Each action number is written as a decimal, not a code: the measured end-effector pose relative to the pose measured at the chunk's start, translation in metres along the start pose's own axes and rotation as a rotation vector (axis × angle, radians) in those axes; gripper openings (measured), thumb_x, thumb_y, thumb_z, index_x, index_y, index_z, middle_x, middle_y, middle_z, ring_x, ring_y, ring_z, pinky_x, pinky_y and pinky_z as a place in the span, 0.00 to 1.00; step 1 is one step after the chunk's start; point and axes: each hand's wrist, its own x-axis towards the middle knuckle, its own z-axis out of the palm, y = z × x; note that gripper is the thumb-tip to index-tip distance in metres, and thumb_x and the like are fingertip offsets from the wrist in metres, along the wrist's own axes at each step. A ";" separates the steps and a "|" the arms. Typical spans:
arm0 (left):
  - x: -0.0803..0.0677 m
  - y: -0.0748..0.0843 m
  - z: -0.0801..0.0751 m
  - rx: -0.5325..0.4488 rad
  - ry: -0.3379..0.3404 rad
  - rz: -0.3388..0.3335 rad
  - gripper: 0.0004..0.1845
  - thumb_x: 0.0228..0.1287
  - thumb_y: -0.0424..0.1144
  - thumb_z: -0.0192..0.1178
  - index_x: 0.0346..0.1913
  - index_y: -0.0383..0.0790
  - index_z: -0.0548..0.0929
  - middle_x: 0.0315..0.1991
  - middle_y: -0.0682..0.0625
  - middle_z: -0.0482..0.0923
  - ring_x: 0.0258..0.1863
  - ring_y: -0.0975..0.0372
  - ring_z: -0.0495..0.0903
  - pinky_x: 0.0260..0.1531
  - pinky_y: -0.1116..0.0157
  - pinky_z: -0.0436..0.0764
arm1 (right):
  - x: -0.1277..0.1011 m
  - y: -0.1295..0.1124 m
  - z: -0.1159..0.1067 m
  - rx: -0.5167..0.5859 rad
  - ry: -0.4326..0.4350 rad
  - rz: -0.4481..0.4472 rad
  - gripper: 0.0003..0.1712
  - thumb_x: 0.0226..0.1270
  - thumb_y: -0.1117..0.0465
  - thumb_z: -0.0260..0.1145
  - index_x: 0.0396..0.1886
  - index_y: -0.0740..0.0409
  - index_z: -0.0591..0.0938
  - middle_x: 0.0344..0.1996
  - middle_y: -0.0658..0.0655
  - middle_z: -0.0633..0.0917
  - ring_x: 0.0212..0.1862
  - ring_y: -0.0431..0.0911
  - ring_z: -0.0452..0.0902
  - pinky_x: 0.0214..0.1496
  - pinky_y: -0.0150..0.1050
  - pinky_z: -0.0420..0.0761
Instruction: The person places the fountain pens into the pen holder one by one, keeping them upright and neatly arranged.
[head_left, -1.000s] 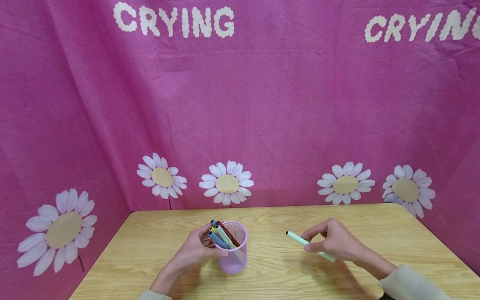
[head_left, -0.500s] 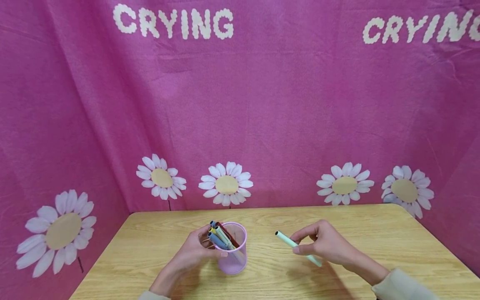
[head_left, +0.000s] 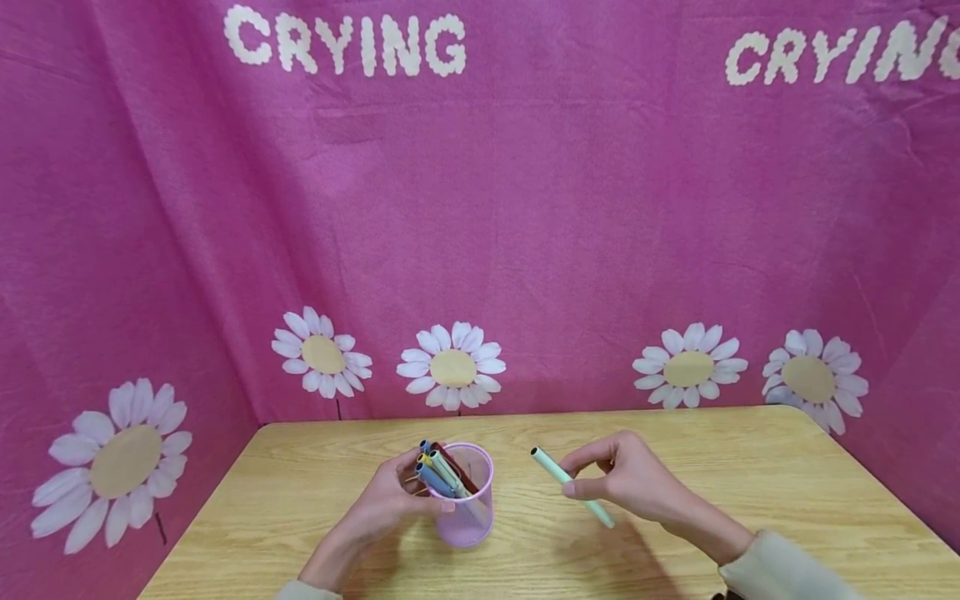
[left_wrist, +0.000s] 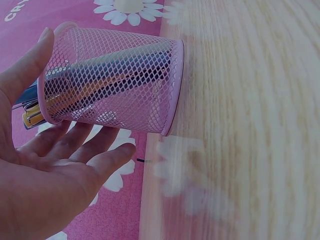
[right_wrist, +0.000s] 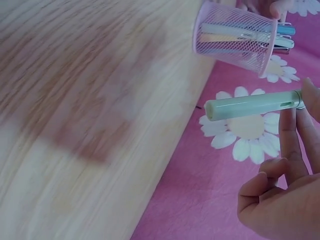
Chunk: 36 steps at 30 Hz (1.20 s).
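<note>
A pink mesh pen cup stands upright on the wooden table. Several pens, blue, yellow, pale green and dark red, lean in it toward its left side. My left hand holds the cup near its rim, thumb at the front and fingers behind, as the left wrist view shows. To the right of the cup, my right hand pinches a mint-green pen between thumb and fingers above the table. This pen slants, its dark-ended tip up and to the left. The pen and the cup are apart.
The light wooden table reaches back to a pink cloth printed with daisies and white lettering. The cloth also runs along both sides. A shadow of the right hand falls on the tabletop.
My right hand has moved left toward the cup with the mint-green pen, which now tilts a little more steeply. The left hand and the cup have stayed in place.
</note>
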 end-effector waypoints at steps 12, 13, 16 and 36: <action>0.001 -0.002 -0.001 0.008 -0.001 0.009 0.47 0.53 0.27 0.80 0.75 0.25 0.68 0.61 0.38 0.81 0.61 0.48 0.81 0.66 0.54 0.77 | 0.017 -0.019 0.016 0.060 0.042 -0.028 0.12 0.57 0.60 0.82 0.42 0.57 0.94 0.37 0.51 0.92 0.31 0.40 0.67 0.33 0.32 0.66; 0.001 -0.002 -0.001 0.009 -0.002 0.010 0.47 0.53 0.27 0.80 0.75 0.24 0.68 0.61 0.38 0.81 0.61 0.48 0.81 0.66 0.53 0.77 | 0.019 -0.021 0.017 0.064 0.043 -0.034 0.13 0.57 0.60 0.82 0.42 0.57 0.94 0.37 0.51 0.92 0.32 0.41 0.67 0.33 0.32 0.67; 0.001 -0.002 -0.001 0.017 -0.006 0.018 0.47 0.53 0.27 0.80 0.75 0.24 0.68 0.60 0.37 0.81 0.60 0.48 0.81 0.66 0.52 0.77 | 0.025 -0.025 0.021 0.070 0.043 -0.063 0.12 0.57 0.61 0.82 0.42 0.58 0.94 0.37 0.51 0.92 0.33 0.41 0.71 0.35 0.32 0.69; 0.003 -0.001 -0.003 0.020 -0.010 0.009 0.44 0.55 0.28 0.79 0.74 0.25 0.69 0.58 0.38 0.83 0.59 0.48 0.81 0.66 0.51 0.77 | 0.064 -0.058 0.046 0.198 0.142 -0.079 0.13 0.56 0.65 0.82 0.43 0.61 0.94 0.33 0.52 0.91 0.24 0.39 0.56 0.26 0.32 0.59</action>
